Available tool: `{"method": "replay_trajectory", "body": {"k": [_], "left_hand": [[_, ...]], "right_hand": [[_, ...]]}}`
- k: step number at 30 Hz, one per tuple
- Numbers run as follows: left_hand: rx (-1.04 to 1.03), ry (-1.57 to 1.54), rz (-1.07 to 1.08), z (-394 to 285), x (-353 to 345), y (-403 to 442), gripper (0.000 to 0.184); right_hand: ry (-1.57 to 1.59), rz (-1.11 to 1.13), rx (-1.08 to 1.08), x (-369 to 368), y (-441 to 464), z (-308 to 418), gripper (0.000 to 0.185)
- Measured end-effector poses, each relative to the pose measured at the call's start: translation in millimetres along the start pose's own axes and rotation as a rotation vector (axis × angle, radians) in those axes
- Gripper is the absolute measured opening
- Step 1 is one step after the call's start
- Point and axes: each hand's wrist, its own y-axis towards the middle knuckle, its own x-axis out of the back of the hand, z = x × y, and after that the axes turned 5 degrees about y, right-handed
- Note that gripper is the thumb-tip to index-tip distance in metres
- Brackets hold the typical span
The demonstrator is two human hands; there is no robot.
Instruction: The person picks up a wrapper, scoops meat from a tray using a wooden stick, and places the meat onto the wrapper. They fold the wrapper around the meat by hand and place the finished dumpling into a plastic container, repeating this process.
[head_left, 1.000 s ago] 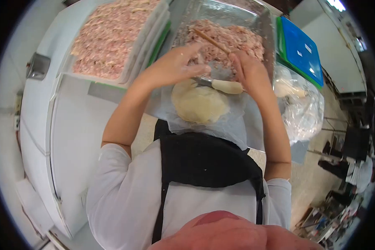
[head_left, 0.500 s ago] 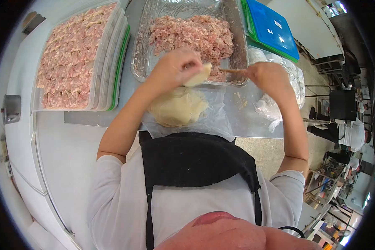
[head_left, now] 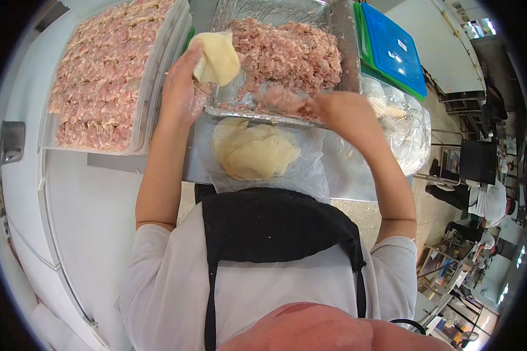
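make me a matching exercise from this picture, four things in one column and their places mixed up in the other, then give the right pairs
Column 1
1. single dough wrapper
2. pile of dough wrappers
3. loose minced meat
4. blue lid

Column 2
A. inside the metal tray
B. held in the left hand
C. beside the tray, on its right
D. on the clear plastic sheet, between the tray and the black apron

Right pairs: 1-B, 2-D, 3-A, 4-C
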Motion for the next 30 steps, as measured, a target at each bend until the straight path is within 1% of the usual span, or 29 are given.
{"method": "replay_trajectory", "body": {"k": [1,3,4,6,7,8,9,10,12,13,15,16,18,19,21,22,24,25,26,27,28,29,30], "left_hand": [[-0.005,0.001,0.0,-1.7,0.4,-0.5,0.045],[0.034,-0.017,0.03,-4.4,0.4,-4.1,0.038],[0.029,-0.017,0.029,-5.1,-1.6,-5.3,0.038],[-0.509,1.013,-0.114,-4.1,-12.0,-9.4,0.028],[-0.572,1.056,-0.114,-14.0,-26.8,-17.2,0.017],[-0.575,1.055,-0.111,-13.2,-32.7,-24.2,0.017],[-0.848,1.214,0.026,-12.1,-37.8,-29.6,0.018],[-1.124,1.361,0.17,-11.0,-41.2,-35.3,0.019],[-1.029,1.273,0.562,28.4,-28.9,-54.0,0.025],[-1.029,1.279,0.558,49.7,-23.7,-65.4,0.025],[-0.751,1.363,0.608,79.1,-19.7,-81.9,0.021],[-0.751,1.37,0.605,73.5,-21.6,-84.2,0.021],[-0.467,1.295,0.646,59.6,-24.4,-91.4,0.02],[-0.468,1.297,0.644,60.0,-22.4,-91.7,0.02],[-0.431,1.231,0.597,55.0,-21.2,-83.7,0.022],[-0.435,1.239,0.594,48.3,-24.7,-81.5,0.022],[-0.263,1.099,0.448,27.7,-37.4,-72.9,0.02],[-0.271,1.1,0.444,16.9,-43.9,-67.8,0.02],[-0.399,1.177,0.421,6.5,-49.8,-63.0,0.019],[-0.529,1.251,0.395,-2.2,-54.7,-58.9,0.019],[-0.535,1.249,0.392,-10.9,-59.1,-55.2,0.019],[-0.383,1.123,0.475,-18.8,-63.3,-51.3,0.02],[-0.232,0.993,0.555,-22.1,-65.7,-46.4,0.021]], "right_hand": [[-0.002,-0.004,0.003,0.1,1.1,7.4,0.028],[0.104,0.066,0.025,-0.5,-1.3,21.7,0.026],[0.102,0.064,0.028,-0.1,0.2,15.8,0.026],[0.514,0.082,-0.004,1.2,1.7,-8.8,0.025],[0.513,0.08,-0.004,0.4,-0.2,-16.3,0.025],[0.604,-0.011,-0.046,-0.5,-3.2,-23.2,0.025],[0.694,-0.105,-0.088,0.2,-6.0,-29.2,0.026],[0.692,-0.109,-0.088,1.8,-8.3,-33.8,0.026],[0.811,-0.113,-0.209,2.7,-11.2,-38.2,0.026],[0.812,-0.112,-0.201,1.0,-10.9,-38.0,0.026],[0.656,-0.176,-0.09,-2.5,-6.3,-36.1,0.032],[0.658,-0.179,-0.083,0.0,0.3,-30.3,0.032],[0.224,-0.159,0.058,4.9,17.1,-7.8,0.035],[0.225,-0.161,0.06,-2.2,25.4,4.1,0.035],[-0.019,-0.015,0.187,-22.6,38.8,24.6,0.032],[-0.018,-0.022,0.191,-27.2,38.9,28.3,0.032],[0.288,-0.03,0.119,-30.4,40.0,31.5,0.032],[0.437,0.071,0.133,-19.5,37.5,23.5,0.032],[0.431,0.07,0.135,-22.9,32.5,14.0,0.032],[0.648,0.015,0.15,-31.8,27.1,3.3,0.032],[0.863,-0.043,0.166,-33.4,22.8,-5.1,0.033],[0.859,-0.045,0.166,-31.0,17.8,-15.0,0.033],[0.964,-0.146,0.069,-23.7,11.2,-19.9,0.034]]}}
